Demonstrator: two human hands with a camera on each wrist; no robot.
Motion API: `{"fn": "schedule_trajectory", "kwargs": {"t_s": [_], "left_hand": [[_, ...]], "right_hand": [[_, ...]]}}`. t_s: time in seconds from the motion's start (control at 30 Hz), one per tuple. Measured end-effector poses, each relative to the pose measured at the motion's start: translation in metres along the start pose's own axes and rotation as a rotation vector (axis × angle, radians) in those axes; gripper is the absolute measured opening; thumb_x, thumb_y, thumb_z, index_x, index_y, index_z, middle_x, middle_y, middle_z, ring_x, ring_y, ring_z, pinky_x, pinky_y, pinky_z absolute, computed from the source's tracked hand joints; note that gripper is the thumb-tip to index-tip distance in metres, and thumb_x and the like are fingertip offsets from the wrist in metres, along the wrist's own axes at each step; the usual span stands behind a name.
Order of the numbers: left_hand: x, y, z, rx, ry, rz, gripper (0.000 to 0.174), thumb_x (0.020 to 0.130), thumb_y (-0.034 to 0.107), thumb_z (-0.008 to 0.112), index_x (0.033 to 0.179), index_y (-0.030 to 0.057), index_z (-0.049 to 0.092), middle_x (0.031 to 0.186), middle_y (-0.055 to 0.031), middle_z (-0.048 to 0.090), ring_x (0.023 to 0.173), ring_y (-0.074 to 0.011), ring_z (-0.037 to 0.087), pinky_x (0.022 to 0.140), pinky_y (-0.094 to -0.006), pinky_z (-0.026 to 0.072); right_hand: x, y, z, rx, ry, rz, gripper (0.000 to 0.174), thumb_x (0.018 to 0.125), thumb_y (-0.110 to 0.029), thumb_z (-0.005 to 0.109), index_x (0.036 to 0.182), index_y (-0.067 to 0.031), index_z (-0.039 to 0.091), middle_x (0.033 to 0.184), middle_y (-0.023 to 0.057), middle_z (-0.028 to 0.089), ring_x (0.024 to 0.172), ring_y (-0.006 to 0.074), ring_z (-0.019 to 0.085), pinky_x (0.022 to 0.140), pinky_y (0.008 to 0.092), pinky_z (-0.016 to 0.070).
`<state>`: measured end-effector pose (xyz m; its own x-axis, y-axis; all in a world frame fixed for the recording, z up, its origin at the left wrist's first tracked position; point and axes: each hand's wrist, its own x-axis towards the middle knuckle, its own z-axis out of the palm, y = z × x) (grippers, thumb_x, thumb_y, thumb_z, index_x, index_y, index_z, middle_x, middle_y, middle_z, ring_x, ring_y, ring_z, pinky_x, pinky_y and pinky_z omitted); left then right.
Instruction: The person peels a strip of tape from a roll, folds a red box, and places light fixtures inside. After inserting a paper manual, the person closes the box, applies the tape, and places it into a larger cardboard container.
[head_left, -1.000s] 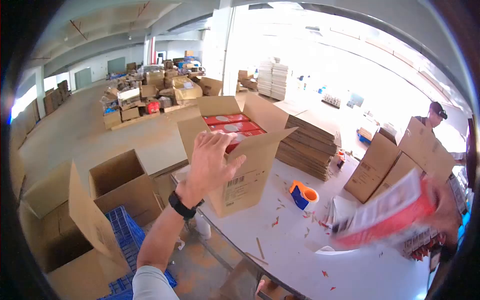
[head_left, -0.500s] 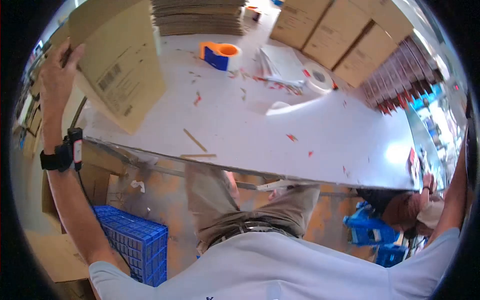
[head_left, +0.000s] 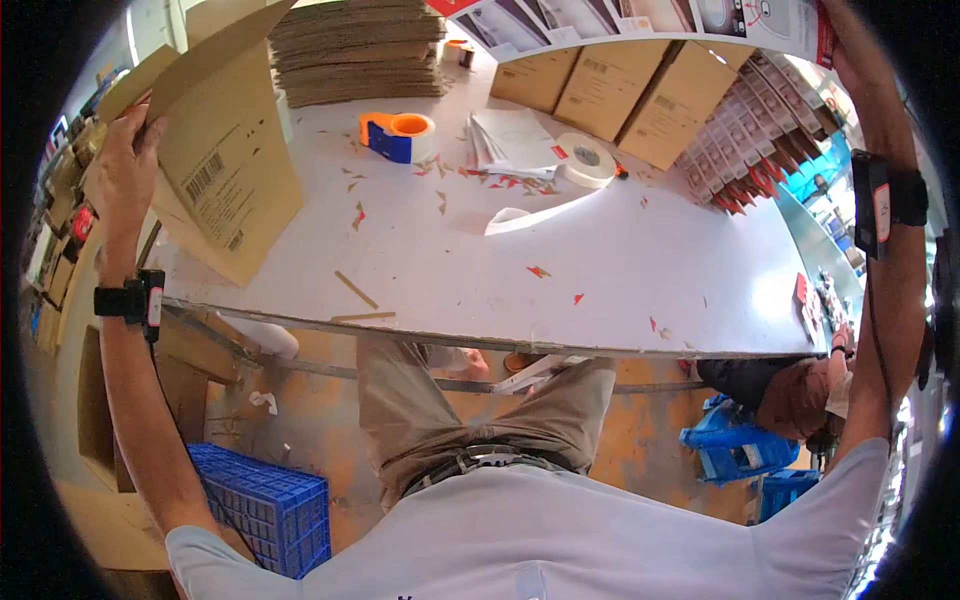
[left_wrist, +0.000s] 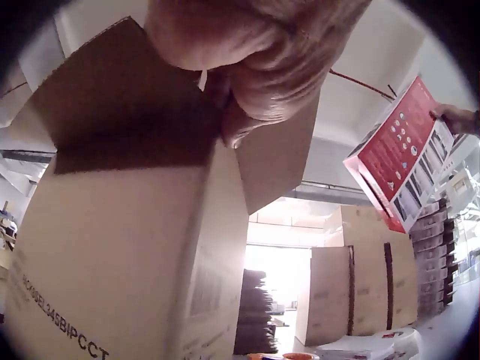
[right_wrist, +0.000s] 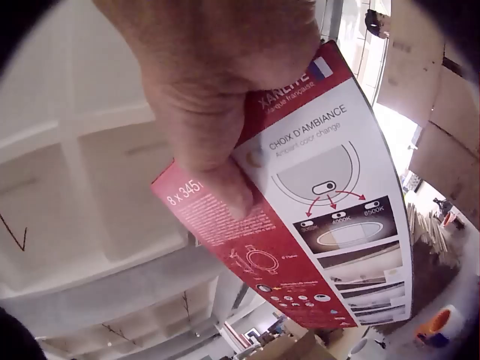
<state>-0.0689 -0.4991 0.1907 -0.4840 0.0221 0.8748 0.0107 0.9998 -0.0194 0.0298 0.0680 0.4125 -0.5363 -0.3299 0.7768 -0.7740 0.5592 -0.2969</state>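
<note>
My left hand point(head_left: 125, 180) grips the top edge of an open brown cardboard carton point(head_left: 235, 190) at the table's left end. In the left wrist view its fingers bend over the rim beside a raised flap point(left_wrist: 127, 97). The carton's inside is hidden from the head view. My right hand point(right_wrist: 217, 82) holds a red and white printed lamp box point(right_wrist: 330, 217) by one end, thumb across its red face. In the head view that lamp box is up at the top right, above the table and partly cut off by the frame.
On the white table point(head_left: 450, 270) are an orange and blue tape dispenser point(head_left: 398, 137), white sheets point(head_left: 512, 140), a label roll point(head_left: 585, 160) and scraps. Flattened cardboard point(head_left: 355, 50), brown cartons point(head_left: 610, 95) and stacked lamp boxes point(head_left: 755, 130) stand behind. A blue crate point(head_left: 265, 500) sits lower left; another person point(head_left: 800, 395) is at right.
My head has tilted down. My left hand went from over the red boxes inside the carton to its edge. My right hand has lifted the lamp box from the table's right side.
</note>
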Motion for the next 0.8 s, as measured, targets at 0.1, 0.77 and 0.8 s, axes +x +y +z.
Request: {"fn": "schedule_trajectory", "kwargs": {"t_s": [0.1, 0.77, 0.8], "left_hand": [[-0.001, -0.009, 0.018, -0.083, 0.108, 0.079, 0.040, 0.098, 0.030, 0.071, 0.128, 0.0035, 0.068, 0.125, -0.0145, 0.072, 0.115, -0.0306, 0.069, 0.100, -0.0409, 0.0529], [-0.014, 0.073, -0.062, -0.527, 0.231, 0.082, 0.032, 0.076, -0.012, 0.071, 0.104, 0.0020, 0.075, 0.093, -0.0114, 0.070, 0.087, -0.0307, 0.065, 0.077, -0.0388, 0.0536], [-0.015, 0.082, -0.068, -0.528, 0.213, 0.089, 0.032, 0.075, -0.013, 0.071, 0.104, 0.0021, 0.075, 0.094, -0.0111, 0.070, 0.087, -0.0305, 0.065, 0.077, -0.0387, 0.0536]], "right_hand": [[0.003, 0.008, -0.028, 0.011, -0.066, 0.178, 0.067, 0.091, -0.022, 0.079, 0.146, -0.0035, 0.046, 0.121, 0.0132, 0.070, 0.105, 0.0186, 0.073, 0.086, 0.0345, 0.0635], [0.183, 0.046, 0.089, 0.645, -0.022, -0.075, 0.057, 0.084, -0.017, 0.086, 0.132, -0.0055, 0.059, 0.119, 0.0076, 0.072, 0.105, 0.0152, 0.071, 0.097, 0.0348, 0.0563], [0.190, 0.046, 0.099, 0.668, -0.068, -0.096, 0.053, 0.084, -0.019, 0.086, 0.129, -0.0056, 0.061, 0.118, 0.0069, 0.073, 0.104, 0.0144, 0.071, 0.095, 0.0347, 0.0575]]}}
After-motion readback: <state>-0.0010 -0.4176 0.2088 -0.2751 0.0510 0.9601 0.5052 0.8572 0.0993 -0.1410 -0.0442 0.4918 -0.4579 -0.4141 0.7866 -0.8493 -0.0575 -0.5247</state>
